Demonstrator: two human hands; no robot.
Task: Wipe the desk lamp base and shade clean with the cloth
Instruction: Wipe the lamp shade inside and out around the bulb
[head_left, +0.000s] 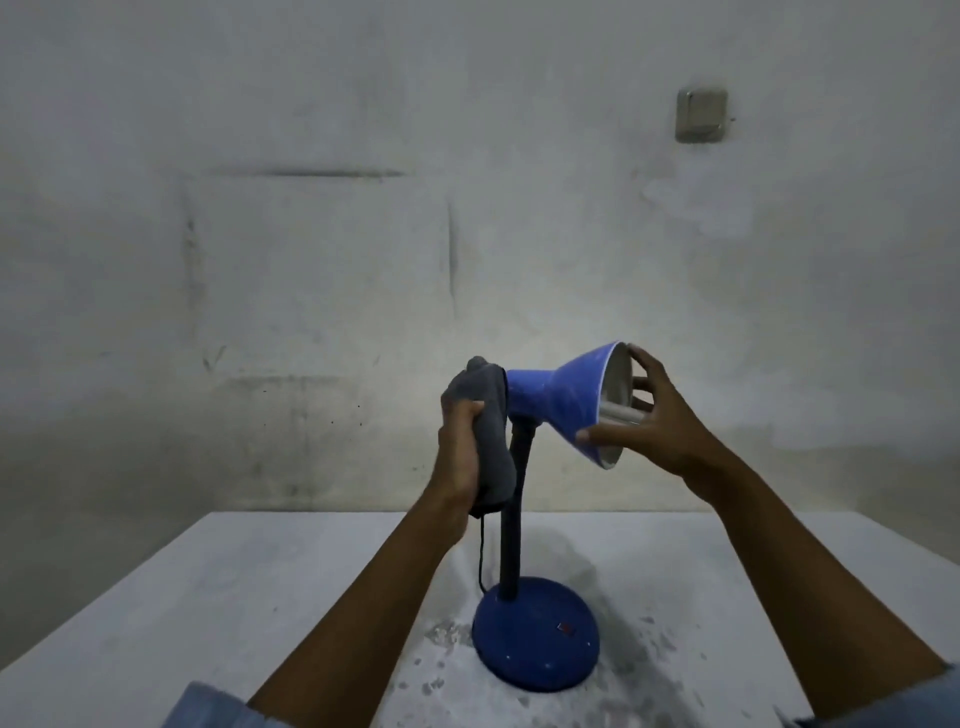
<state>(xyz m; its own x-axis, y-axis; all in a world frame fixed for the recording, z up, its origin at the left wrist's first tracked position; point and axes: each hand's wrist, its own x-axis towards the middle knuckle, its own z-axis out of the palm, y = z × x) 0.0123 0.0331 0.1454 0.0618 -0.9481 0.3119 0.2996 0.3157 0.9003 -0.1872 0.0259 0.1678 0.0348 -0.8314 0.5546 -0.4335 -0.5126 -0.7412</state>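
Observation:
A blue desk lamp stands on the white table. Its round base rests near the front, with a dark neck rising from it. The blue cone shade is tilted sideways, its open mouth facing right. My left hand grips a grey cloth and presses it against the narrow rear end of the shade. My right hand holds the shade's wide rim, thumb on the lower edge and fingers across the opening. A pale tube inside the shade shows behind my fingers.
A thin black cord hangs from behind the cloth down to the base. Flecks of dust or chipped paint lie on the table around the base. A stained grey wall stands behind, with a switch plate at the upper right.

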